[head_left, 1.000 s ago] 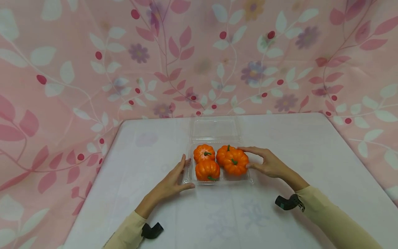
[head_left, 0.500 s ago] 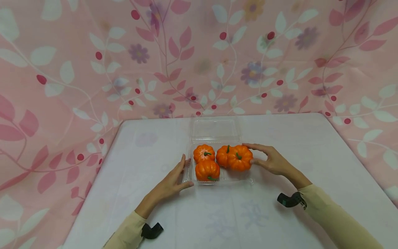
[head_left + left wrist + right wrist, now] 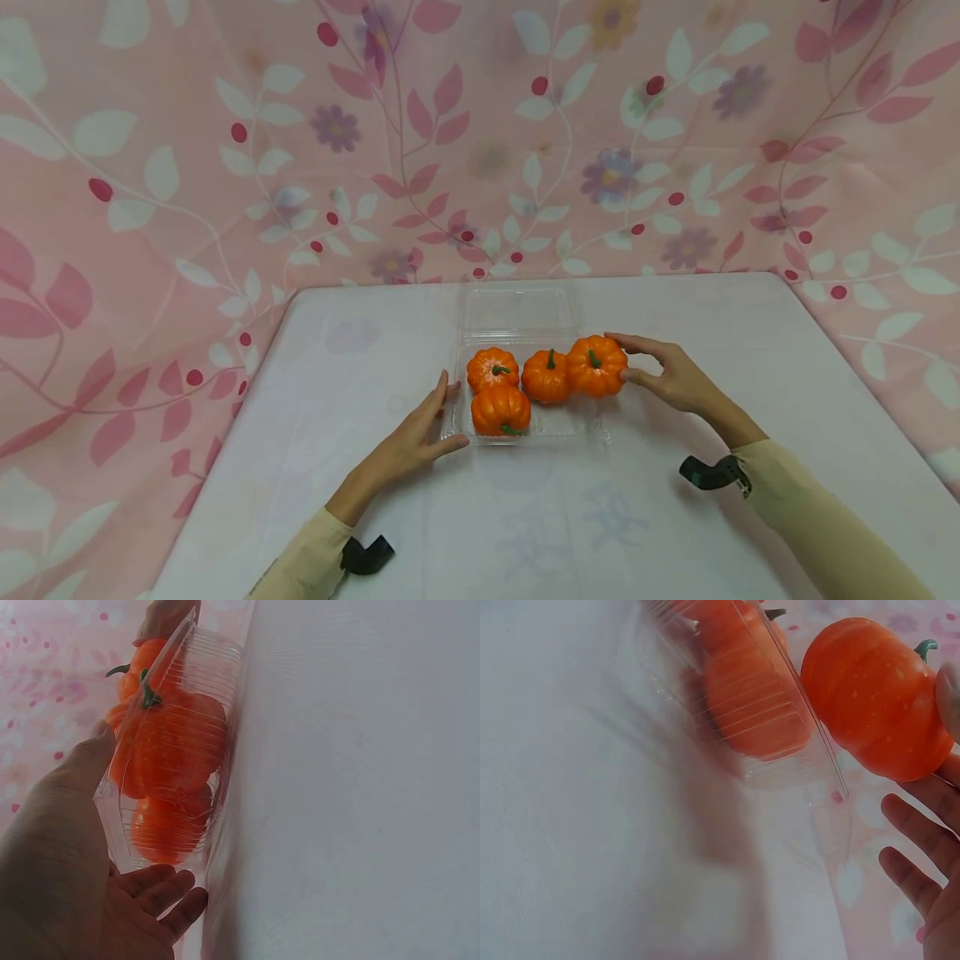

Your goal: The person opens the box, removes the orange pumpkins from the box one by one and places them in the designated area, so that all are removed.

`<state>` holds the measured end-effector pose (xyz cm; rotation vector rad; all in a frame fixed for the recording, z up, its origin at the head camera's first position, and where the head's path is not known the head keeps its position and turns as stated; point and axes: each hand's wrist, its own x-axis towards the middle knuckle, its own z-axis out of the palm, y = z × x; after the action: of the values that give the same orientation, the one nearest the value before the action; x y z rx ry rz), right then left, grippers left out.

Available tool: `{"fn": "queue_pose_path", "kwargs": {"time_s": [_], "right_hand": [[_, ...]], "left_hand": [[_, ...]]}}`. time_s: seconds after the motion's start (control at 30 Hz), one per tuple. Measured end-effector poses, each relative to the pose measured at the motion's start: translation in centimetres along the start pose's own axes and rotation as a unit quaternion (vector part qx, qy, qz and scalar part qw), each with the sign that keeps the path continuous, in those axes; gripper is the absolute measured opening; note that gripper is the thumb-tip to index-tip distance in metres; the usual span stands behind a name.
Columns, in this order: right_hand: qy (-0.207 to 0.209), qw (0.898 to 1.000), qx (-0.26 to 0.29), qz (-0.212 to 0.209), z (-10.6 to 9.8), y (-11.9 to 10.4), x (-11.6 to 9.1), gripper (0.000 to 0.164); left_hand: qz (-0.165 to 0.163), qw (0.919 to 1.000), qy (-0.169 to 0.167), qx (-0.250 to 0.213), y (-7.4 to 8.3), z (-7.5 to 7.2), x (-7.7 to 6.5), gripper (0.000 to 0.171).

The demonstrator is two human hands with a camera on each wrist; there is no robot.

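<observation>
In the head view a clear plastic clamshell box (image 3: 558, 425) lies on the table, its lid (image 3: 517, 308) folded back. Inside are three small orange pumpkins: one at back left (image 3: 492, 370), one at front left (image 3: 501, 411) and one at back right (image 3: 547, 377). My right hand (image 3: 675, 379) pinches another pumpkin (image 3: 597, 365) between thumb and fingers. In the right wrist view that pumpkin (image 3: 877, 697) hangs above the box's right rim. My left hand (image 3: 408, 442) rests at the box's left front corner, fingers nearly straight, thumb (image 3: 94, 750) by the rim.
The white-covered table (image 3: 360, 333) extends around the box on every side. A pink floral cloth (image 3: 480, 142) hangs behind its far edge. Each wrist carries a black camera mount, one at the left sleeve (image 3: 367, 556) and one at the right (image 3: 712, 472).
My right hand has moved up and to the right with the pumpkin, from over the box's right half to its right rim. The left hand stays almost still.
</observation>
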<state>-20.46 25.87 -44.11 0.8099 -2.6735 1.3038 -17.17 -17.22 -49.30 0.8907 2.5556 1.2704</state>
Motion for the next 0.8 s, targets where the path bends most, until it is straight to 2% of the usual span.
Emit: {"fn": "queue_pose_path", "kwargs": {"time_s": [0.33, 0.57, 0.8], "right_hand": [[0.027, 1.0, 0.007, 0.014, -1.7, 0.8, 0.2, 0.052], [0.051, 0.998, 0.001, 0.047, -3.0, 2.7, -0.2, 0.05], [0.054, 0.996, 0.022, 0.064, -3.1, 4.5, -0.6, 0.048]], "left_hand": [[-0.006, 1.0, -0.003, -0.005, 0.0, 0.0, 0.0, 0.105], [-0.002, 1.0, -0.003, -0.007, 0.1, -0.1, 0.0, 0.105], [-0.001, 1.0, -0.002, -0.001, 0.1, -0.1, 0.0, 0.105]]}}
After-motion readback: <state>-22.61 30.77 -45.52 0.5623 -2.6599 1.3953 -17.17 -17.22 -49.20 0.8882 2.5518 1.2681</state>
